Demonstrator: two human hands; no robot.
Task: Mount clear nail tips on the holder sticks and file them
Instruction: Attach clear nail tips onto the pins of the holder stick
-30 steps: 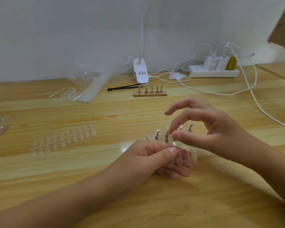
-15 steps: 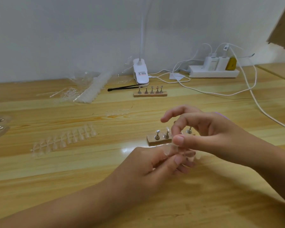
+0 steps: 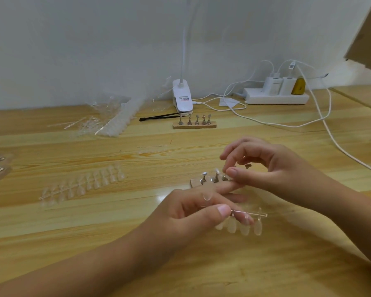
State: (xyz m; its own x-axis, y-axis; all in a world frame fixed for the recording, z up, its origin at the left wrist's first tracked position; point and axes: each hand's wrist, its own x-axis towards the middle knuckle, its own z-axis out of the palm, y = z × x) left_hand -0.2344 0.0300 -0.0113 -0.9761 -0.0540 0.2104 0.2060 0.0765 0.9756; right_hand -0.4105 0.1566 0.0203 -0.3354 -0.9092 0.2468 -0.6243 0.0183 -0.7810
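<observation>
My left hand (image 3: 186,213) lies low over the wooden bench (image 3: 137,243), its grip pinched on a clear plastic strip of nail tips (image 3: 247,220): thumb on top, the strip's thin rail sticking out to the right with four clear tips hanging from it. The index finger of that hand stretches forward and rests against the near wooden holder block (image 3: 196,183).

My right hand (image 3: 272,168) curls over that block, thumb and forefinger pressed together at one of the metal holder sticks (image 3: 215,177); the grip is clenched small, but whether a clear tip sits between the fingertips I cannot tell, it is too blurred. Another stick (image 3: 204,177) stands upright to its left.

Further back a second holder block (image 3: 194,124) carries five sticks in a row, with a black tool (image 3: 161,116) lying just behind it. A long sheet of clear nail tips (image 3: 84,185) lies flat to my left, and loose clear packaging (image 3: 109,121) is heaped near the wall.

The white clip lamp (image 3: 182,97) has a small printed label, too small to read. The white power strip (image 3: 276,98) holds two white chargers and a yellow plug; a tag on one cable shows a code I cannot read.
</observation>
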